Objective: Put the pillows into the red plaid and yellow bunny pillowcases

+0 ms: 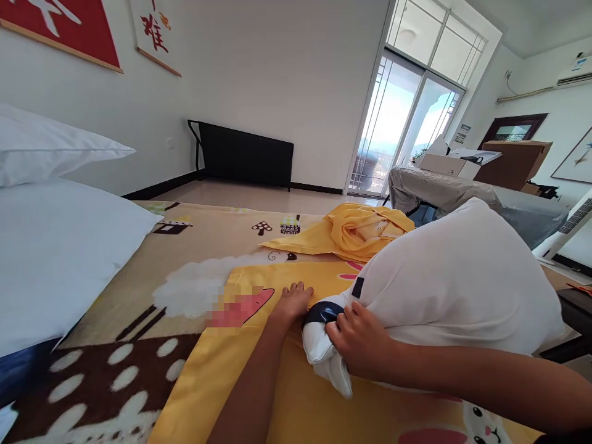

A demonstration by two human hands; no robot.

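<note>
Just beside the open left hand, the right hand grips a white pillow's end

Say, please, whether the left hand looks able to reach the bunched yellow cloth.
Probably yes: the left hand rests on the flat yellow fabric, and nothing appears to stand between it and the bunched yellow cloth.

A flat yellow cloth is covering part of a patterned blanket. The left hand is resting on that cloth, palm down, while the right hand is gripping one corner of a white pillow lying over the cloth's right part. Just beyond the cloth, a crumpled yellow cloth is lying; left of it, two other pillows are stacking up. Far beyond it, a black panel is standing near the wall.
</note>
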